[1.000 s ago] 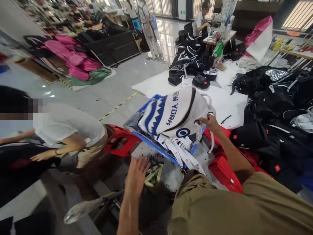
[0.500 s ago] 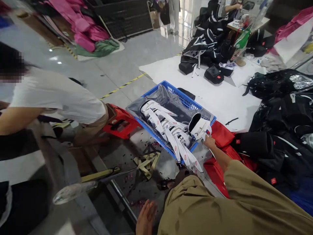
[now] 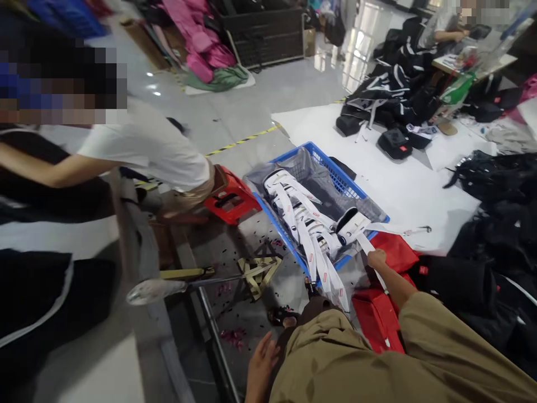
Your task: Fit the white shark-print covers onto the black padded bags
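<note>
My right hand (image 3: pixel 376 257) is closed on a white strap (image 3: pixel 366 243) beside the near right corner of the blue basket (image 3: pixel 281 230). The strap runs to a white rounded fabric piece (image 3: pixel 353 224) with a dark opening, lying at that end of the basket. A second strap (image 3: pixel 396 229) stretches from it to the right, over the rim. Several similar white pieces (image 3: pixel 289 196) lie in a row inside the grey-lined basket. Their straps with red labels hang over the near edge. My left hand (image 3: pixel 262 358) is low beside my body, fingers loosely apart, holding nothing.
Red bags (image 3: pixel 373 319) and a pile of black bags (image 3: pixel 465 280) lie to the right. At the left, a person in a white shirt (image 3: pixel 155 145) bends near a red stool (image 3: pixel 235 201). A metal bar (image 3: pixel 216 336) and yellowish webbing (image 3: pixel 258 274) are left of my feet.
My right hand has shifted from the white piece to its strap. The piece now rests further into the basket, its straps spread out. The view has swung left.
</note>
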Available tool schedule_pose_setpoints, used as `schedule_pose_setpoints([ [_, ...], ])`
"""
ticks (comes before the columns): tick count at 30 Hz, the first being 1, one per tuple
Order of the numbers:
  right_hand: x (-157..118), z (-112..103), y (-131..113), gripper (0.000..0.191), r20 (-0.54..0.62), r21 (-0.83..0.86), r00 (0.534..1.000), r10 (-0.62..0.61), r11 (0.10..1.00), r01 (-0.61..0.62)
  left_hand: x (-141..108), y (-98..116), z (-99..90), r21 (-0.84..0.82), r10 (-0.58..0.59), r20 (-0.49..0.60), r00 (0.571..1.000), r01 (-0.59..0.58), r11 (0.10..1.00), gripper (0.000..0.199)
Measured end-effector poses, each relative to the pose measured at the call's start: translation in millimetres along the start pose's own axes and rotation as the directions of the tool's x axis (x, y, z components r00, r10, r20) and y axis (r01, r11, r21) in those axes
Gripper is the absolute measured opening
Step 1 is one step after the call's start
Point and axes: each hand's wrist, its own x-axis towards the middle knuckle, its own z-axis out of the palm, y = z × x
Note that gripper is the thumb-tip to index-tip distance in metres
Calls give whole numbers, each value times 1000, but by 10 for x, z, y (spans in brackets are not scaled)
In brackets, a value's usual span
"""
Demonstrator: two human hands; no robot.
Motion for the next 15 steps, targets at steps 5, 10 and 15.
schedule_pose_setpoints([
  [5, -190, 3, -522, 42, 140, 80, 929, -342, 939, 334, -398, -36, 144, 198, 225, 135, 965, -249, 948, 89],
  [10, -940, 185, -1528, 44, 258, 372, 625, -737, 672, 640, -678, 31, 125, 325, 376, 202, 905, -424, 846, 77],
  [15, -2149, 213, -2134, 26, 394, 581, 170, -903, 388, 715, -831, -94, -146, 384, 362, 272, 892, -445, 809, 72],
])
